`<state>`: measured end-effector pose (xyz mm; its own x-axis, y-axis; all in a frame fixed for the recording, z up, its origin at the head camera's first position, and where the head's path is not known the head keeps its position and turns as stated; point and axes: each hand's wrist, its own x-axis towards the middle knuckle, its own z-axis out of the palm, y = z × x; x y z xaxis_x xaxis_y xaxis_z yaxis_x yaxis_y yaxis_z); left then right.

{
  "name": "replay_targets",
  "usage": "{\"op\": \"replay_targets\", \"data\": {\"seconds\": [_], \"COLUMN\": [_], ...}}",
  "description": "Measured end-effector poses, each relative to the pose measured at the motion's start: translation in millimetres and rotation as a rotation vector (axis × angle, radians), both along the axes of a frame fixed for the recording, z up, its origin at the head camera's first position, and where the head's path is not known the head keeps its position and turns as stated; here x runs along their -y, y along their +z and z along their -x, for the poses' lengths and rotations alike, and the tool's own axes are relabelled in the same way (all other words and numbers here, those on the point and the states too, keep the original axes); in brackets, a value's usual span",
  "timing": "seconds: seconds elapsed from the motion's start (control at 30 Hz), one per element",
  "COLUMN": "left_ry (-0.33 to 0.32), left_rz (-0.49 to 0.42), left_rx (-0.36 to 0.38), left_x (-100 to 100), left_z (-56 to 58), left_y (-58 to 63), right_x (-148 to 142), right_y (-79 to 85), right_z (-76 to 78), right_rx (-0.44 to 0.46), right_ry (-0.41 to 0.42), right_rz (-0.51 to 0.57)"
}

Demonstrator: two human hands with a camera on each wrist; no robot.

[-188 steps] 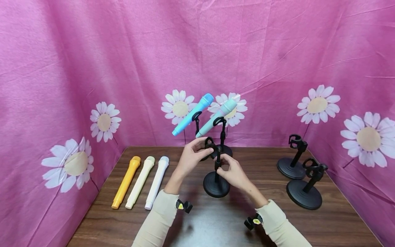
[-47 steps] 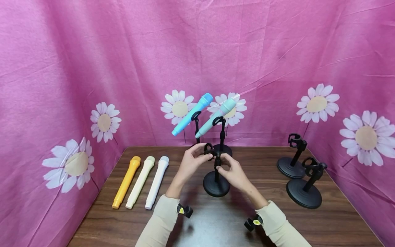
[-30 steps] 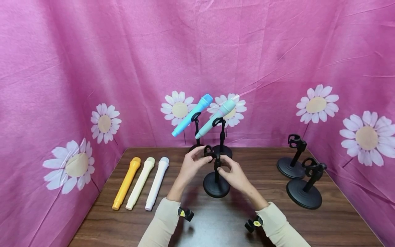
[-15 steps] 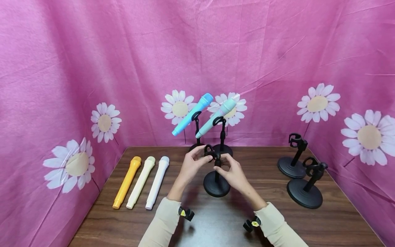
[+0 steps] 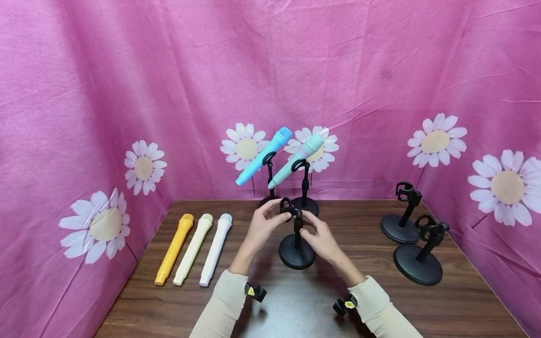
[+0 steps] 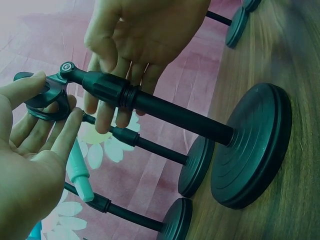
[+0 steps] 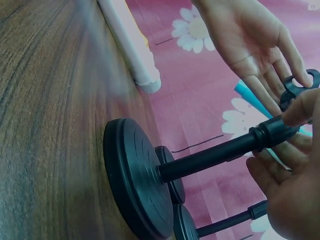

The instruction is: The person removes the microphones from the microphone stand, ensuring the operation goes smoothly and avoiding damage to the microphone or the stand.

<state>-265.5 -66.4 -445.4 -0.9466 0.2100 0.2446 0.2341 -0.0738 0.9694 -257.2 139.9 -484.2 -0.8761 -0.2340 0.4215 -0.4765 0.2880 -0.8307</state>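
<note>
A black desktop microphone stand (image 5: 297, 253) stands upright on the table in front of me. My left hand (image 5: 261, 227) pinches the ring-shaped clip (image 6: 50, 102) at its top between thumb and fingers. My right hand (image 5: 321, 237) is at the collar (image 6: 111, 89) below the joint, thumb on the near side and fingers behind the post. Behind this stand, a blue microphone (image 5: 263, 157) and a mint green microphone (image 5: 296, 162) sit tilted in the clips of two more stands. The clip in my left hand carries no microphone.
On the left of the table (image 5: 139, 310) lie a yellow microphone (image 5: 173, 251), a cream microphone (image 5: 192, 251) and a white microphone (image 5: 215, 251), side by side. Two black stands with bare clips, a rear one (image 5: 399, 227) and a front one (image 5: 418, 263), stand at the right. Pink flowered cloth (image 5: 270, 70) hangs behind.
Since the oldest frame, the clip and top joint have come down a little, and my left hand with them. The base has stayed put. My right thumb has shifted slightly about the collar.
</note>
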Motion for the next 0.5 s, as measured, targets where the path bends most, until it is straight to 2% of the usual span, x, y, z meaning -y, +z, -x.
{"op": "replay_targets", "data": {"seconds": [0.23, 0.5], "left_ry": [-0.001, 0.008], "left_rz": [0.004, 0.012], "left_rx": [0.0, -0.018], "left_x": [0.2, -0.1], "left_z": [0.5, -0.6], "left_y": [-0.8, -0.9], "right_x": [-2.4, -3.0], "right_y": [3.0, 1.7], "right_z": [-0.8, 0.0], "right_rx": [-0.036, -0.104], "right_ry": [0.036, -0.006], "right_rz": [0.118, 0.085]}}
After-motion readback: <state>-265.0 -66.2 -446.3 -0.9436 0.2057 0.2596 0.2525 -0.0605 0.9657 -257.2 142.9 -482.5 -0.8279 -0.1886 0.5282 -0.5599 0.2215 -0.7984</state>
